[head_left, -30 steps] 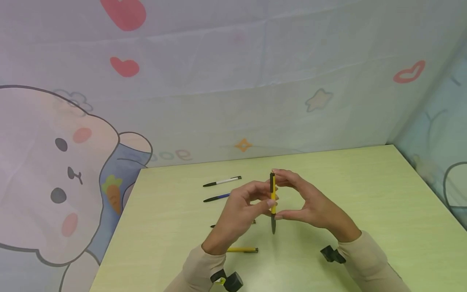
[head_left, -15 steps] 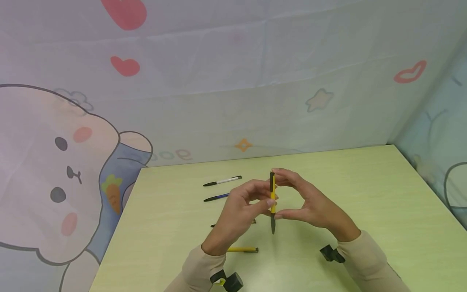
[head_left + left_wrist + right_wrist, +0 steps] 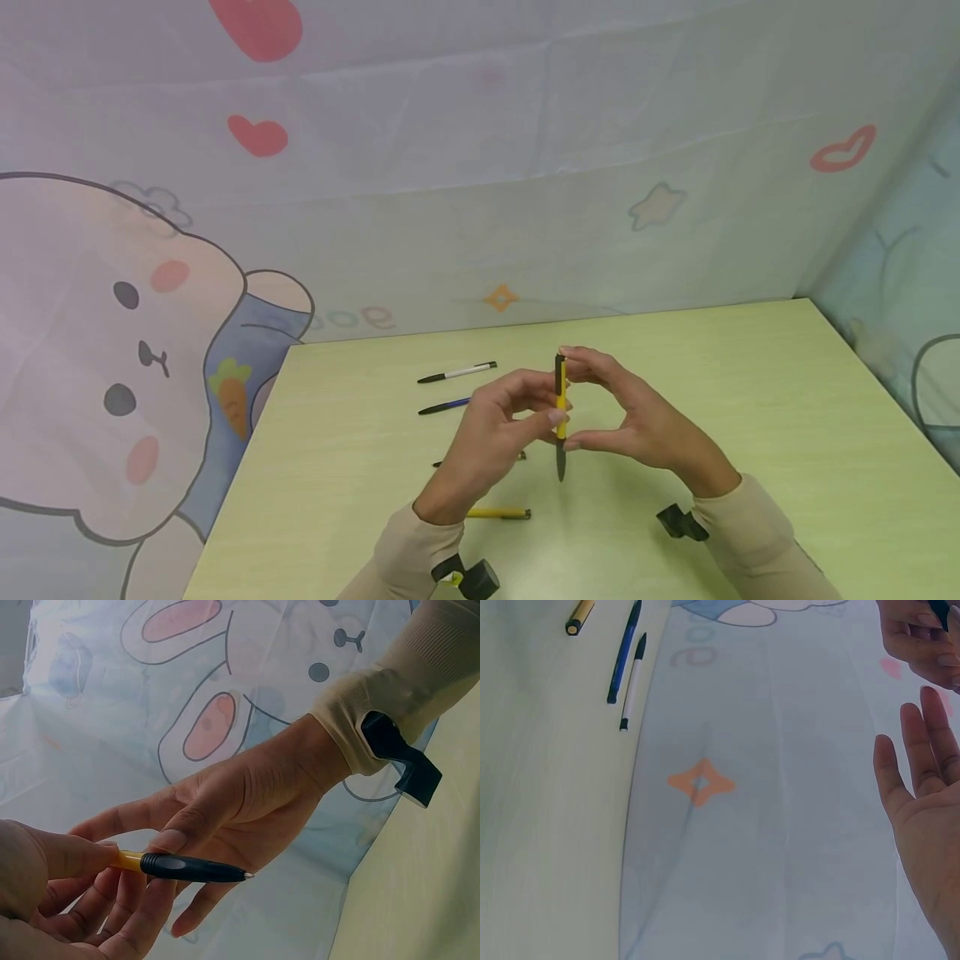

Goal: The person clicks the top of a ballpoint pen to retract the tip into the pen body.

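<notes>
A yellow ballpoint pen (image 3: 562, 427) with a black grip and clip stands nearly upright between both hands, point down, above the table. My left hand (image 3: 483, 429) pinches its barrel between thumb and fingers. At the right, my right hand (image 3: 652, 421) forms a C shape: its index fingertip lies on the pen's top end and its thumb tip against the dark grip. The metal nib shows at the end of the pen (image 3: 202, 868) in the left wrist view. In the right wrist view several right-hand fingers (image 3: 930, 750) are stretched out; thumb and index are out of frame.
On the pale green table (image 3: 750, 400), a white pen (image 3: 459, 372) and a blue pen (image 3: 448, 407) lie behind my left hand. One pen (image 3: 522, 456) is mostly hidden beneath it, and another yellow pen (image 3: 498, 513) lies nearer. A printed cloth (image 3: 420, 208) hangs behind.
</notes>
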### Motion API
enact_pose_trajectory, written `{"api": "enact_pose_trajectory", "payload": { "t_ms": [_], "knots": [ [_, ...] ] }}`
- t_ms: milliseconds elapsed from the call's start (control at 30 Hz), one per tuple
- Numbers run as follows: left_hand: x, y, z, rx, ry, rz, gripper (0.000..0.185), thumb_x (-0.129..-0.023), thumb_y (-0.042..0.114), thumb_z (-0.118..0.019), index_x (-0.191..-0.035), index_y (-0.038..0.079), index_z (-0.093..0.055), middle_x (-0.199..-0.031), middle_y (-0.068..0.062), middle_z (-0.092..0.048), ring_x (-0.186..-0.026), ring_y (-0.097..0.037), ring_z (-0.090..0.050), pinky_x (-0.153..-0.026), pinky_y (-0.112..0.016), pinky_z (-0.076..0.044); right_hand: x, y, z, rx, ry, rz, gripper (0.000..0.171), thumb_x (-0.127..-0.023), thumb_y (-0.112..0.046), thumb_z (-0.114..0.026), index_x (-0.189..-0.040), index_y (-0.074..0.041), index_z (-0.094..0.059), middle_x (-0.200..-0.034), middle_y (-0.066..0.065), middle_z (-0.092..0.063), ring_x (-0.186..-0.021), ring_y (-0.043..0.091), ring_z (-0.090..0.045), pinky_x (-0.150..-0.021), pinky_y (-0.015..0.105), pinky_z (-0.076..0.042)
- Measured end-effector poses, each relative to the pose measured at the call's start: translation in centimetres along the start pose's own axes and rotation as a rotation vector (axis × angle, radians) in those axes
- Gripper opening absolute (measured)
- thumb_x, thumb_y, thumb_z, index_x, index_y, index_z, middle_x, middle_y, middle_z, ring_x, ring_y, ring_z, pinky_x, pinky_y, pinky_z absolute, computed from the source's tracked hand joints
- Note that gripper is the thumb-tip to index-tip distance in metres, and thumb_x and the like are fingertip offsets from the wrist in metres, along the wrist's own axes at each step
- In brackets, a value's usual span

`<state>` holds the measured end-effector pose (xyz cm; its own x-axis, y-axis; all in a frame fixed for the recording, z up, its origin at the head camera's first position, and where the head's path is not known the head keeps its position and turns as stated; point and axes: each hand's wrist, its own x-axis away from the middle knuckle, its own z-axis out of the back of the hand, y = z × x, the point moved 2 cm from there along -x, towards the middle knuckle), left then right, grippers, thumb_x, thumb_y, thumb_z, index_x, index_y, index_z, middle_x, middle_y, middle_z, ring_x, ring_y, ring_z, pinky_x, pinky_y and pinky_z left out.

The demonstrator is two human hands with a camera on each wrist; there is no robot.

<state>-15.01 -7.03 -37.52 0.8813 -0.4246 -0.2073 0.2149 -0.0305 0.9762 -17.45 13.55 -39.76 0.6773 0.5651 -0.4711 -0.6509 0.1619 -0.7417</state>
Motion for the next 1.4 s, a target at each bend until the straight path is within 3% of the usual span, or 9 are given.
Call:
{"api": "enact_pose_trajectory", "payload": {
  "t_ms": [233,500,767,933,1400],
  "knots": [
    [-0.08,0.14,0.01,-0.003,0.0,-0.009,0.026,-0.096,0.007,-0.07,-0.123,0.01,-0.067,-0.108,-0.012,-0.068,-0.1,-0.022,-0.067,-0.077,-0.042,-0.063,-0.11,0.04,0.12,0.006,-0.003,0.001,0.097,-0.079,-0.011,-0.088,-0.157,-0.017,-0.031,-0.143,-0.001,-0.053,-0.136,0.018,-0.051,-0.114,0.04,-0.042],
    [-0.24,0.21,-0.04,-0.007,0.001,-0.018,0.027,-0.096,0.006,-0.069,-0.123,0.01,-0.067,-0.108,-0.012,-0.068,-0.1,-0.022,-0.067,-0.077,-0.042,-0.063,-0.16,0.1,0.25,-0.006,-0.007,0.004,0.097,-0.08,-0.01,-0.087,-0.158,-0.017,-0.03,-0.144,0.002,-0.053,-0.136,0.018,-0.05,-0.114,0.032,-0.04],
    [-0.35,0.11,-0.02,-0.007,-0.007,-0.01,0.026,-0.096,0.008,-0.07,-0.122,0.01,-0.068,-0.108,-0.013,-0.069,-0.1,-0.022,-0.067,-0.078,-0.042,-0.063,-0.18,-0.06,0.35,-0.007,-0.002,0.003,0.097,-0.08,-0.01,-0.087,-0.157,-0.017,-0.03,-0.145,0.001,-0.053,-0.136,0.019,-0.05,-0.114,0.04,-0.042],
    [-0.37,0.22,-0.03,-0.002,-0.011,-0.013,0.026,-0.096,0.008,-0.07,-0.122,0.01,-0.068,-0.109,-0.014,-0.069,-0.1,-0.023,-0.067,-0.078,-0.042,-0.063,-0.18,-0.09,0.37,-0.006,-0.001,-0.007,0.096,-0.08,-0.011,-0.087,-0.157,-0.018,-0.031,-0.145,0.0,-0.052,-0.136,0.018,-0.05,-0.114,0.034,-0.041],
    [-0.2,0.16,0.03,-0.008,-0.003,-0.01,0.026,-0.096,0.007,-0.07,-0.122,0.01,-0.068,-0.109,-0.012,-0.069,-0.1,-0.022,-0.067,-0.078,-0.042,-0.063,-0.14,-0.01,0.18,-0.025,-0.005,0.004,0.094,-0.08,-0.009,-0.087,-0.156,-0.016,-0.032,-0.147,0.004,-0.05,-0.136,0.019,-0.05,-0.114,0.031,-0.041]
  ]
}}
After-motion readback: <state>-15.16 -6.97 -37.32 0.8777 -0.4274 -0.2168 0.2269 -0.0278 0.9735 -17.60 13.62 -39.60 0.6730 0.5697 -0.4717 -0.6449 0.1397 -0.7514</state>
